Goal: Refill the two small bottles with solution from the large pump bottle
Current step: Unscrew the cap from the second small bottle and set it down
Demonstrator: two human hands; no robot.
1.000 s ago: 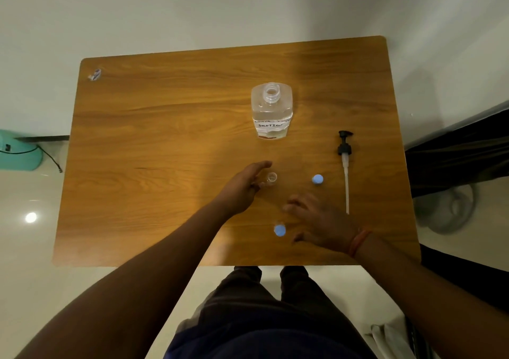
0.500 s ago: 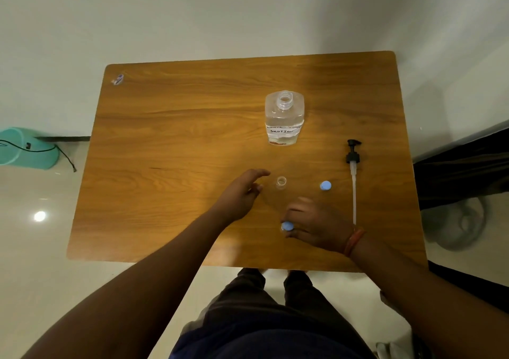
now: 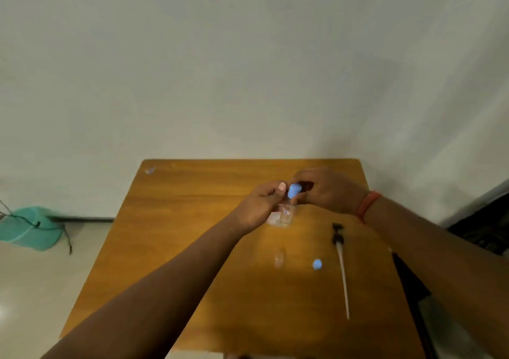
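A wooden counter [image 3: 170,234] is being seen from above, set against a pale wall, with a teal bin [image 3: 30,228] standing on the floor off its left edge. Above the middle of the counter, towards the far edge, a small clear bottle with a blue cap [image 3: 293,190] is being held up between both hands — the left hand [image 3: 261,204] is being curled around it from the left, thumb up by the cap, while the right hand [image 3: 327,190] is being closed on its top from the right. An orange band [image 3: 367,206] is being worn on the right wrist. The large pump bottle [image 3: 283,215] is being mostly hidden behind the hands; only its labelled lower part is showing. The removed pump [image 3: 340,262] is lying near the right edge, tube pointing to the near edge. Left of it a loose blue cap [image 3: 317,264] is resting, and further left an open small bottle [image 3: 279,258] — blurred — is standing.
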